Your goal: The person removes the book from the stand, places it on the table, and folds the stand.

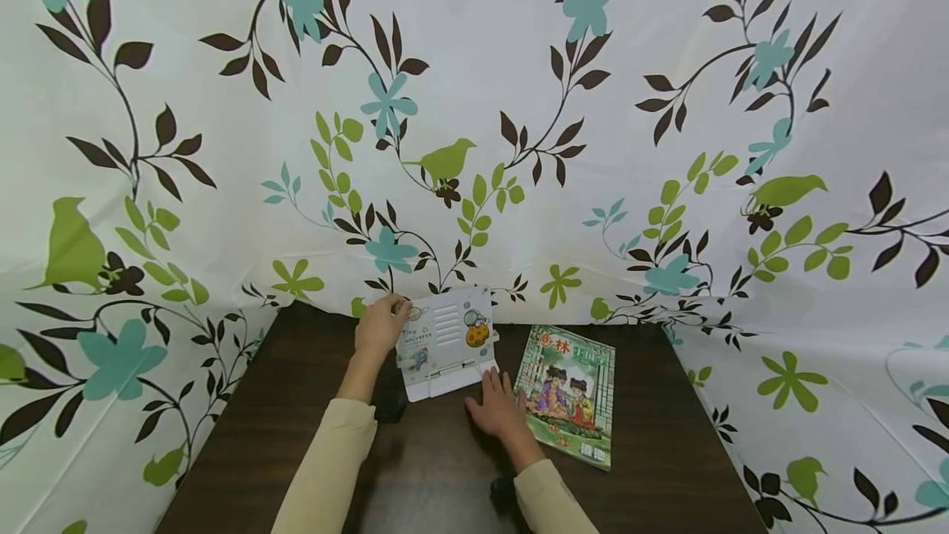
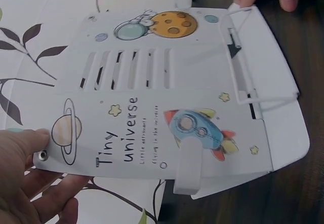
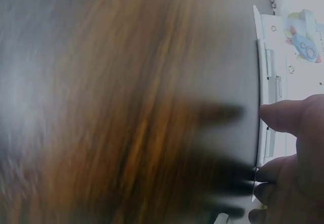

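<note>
A white book stand (image 1: 448,353), printed with planets, a rocket and the words "Tiny universe", leans back on the dark table near the patterned cloth. My left hand (image 1: 380,326) pinches its upper left corner; in the left wrist view the thumb lies on the printed face and the fingers are behind the panel. A wire page holder (image 2: 238,77) lies across the stand's lower ledge (image 2: 283,127). My right hand (image 1: 501,409) touches the ledge's right end with its fingers extended. In the right wrist view, the thumb and fingertips meet the ledge's front edge.
A colourful magazine (image 1: 567,398) with two illustrated figures lies flat just right of my right hand. Behind the dark wooden table (image 1: 652,452) hangs a white cloth (image 1: 504,229) with leaves, birds and flowers. Small black objects show beside both wrists.
</note>
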`<state>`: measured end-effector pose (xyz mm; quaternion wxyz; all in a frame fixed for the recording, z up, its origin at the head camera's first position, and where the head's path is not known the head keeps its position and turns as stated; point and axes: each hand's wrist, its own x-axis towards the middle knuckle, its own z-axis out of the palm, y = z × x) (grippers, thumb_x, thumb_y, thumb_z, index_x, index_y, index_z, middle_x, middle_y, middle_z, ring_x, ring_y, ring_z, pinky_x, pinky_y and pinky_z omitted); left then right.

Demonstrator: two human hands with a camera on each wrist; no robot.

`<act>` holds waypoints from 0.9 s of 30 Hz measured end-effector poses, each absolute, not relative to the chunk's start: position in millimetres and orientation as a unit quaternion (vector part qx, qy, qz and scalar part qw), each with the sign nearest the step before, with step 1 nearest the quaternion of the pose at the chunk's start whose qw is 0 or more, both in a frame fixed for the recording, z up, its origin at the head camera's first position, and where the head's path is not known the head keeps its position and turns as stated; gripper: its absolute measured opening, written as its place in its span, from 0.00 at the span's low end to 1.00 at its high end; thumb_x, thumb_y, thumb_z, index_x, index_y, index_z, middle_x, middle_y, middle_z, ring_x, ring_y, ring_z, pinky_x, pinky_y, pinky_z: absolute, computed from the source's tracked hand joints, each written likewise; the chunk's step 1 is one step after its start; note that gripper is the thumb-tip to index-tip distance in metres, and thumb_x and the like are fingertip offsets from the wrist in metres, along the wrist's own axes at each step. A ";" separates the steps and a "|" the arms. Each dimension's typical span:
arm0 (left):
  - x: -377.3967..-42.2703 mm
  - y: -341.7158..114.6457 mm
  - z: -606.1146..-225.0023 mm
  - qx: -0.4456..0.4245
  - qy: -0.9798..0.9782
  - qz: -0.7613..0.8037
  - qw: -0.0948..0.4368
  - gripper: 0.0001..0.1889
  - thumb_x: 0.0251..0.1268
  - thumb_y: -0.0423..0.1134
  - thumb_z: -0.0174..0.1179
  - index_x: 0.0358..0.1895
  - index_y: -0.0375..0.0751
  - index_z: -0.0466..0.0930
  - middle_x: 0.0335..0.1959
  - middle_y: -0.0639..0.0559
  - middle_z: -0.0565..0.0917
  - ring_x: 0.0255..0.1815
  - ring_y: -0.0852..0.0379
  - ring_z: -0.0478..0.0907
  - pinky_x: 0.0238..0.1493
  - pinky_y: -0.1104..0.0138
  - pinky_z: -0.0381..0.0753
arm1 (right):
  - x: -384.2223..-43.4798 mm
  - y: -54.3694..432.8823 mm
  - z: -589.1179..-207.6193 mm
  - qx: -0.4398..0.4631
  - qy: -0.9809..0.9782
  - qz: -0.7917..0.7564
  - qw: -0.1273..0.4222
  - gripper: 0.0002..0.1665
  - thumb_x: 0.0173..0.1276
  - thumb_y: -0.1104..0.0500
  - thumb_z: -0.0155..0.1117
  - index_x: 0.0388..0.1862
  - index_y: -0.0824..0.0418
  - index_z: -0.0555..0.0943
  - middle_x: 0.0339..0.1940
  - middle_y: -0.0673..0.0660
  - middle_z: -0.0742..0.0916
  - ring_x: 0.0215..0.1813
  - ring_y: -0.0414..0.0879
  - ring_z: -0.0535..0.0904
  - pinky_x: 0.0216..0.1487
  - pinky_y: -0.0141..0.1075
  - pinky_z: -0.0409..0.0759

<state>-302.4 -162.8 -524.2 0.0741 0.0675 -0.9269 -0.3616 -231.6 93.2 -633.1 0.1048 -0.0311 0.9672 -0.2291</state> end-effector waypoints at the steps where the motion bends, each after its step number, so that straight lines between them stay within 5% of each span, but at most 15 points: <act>1: -300.9 -162.4 -524.6 0.070 -0.926 -0.362 0.076 0.18 0.84 0.52 0.57 0.59 0.45 0.88 0.43 0.43 0.89 0.33 0.48 0.79 0.37 0.50 0.78 | -233.9 93.8 -635.2 -0.033 0.969 -0.222 0.105 0.46 0.81 0.41 0.60 0.86 0.65 0.63 0.89 0.64 0.63 0.90 0.66 0.52 0.83 0.73 0.45; 27: -289.7 -160.7 -529.7 0.077 -0.948 -0.294 0.095 0.21 0.85 0.54 0.53 0.64 0.46 0.86 0.28 0.47 0.86 0.29 0.48 0.82 0.33 0.49 0.80 | -261.8 99.1 -623.5 -0.048 0.971 -0.190 0.136 0.45 0.83 0.39 0.57 0.87 0.62 0.62 0.89 0.62 0.63 0.90 0.65 0.53 0.83 0.74 0.47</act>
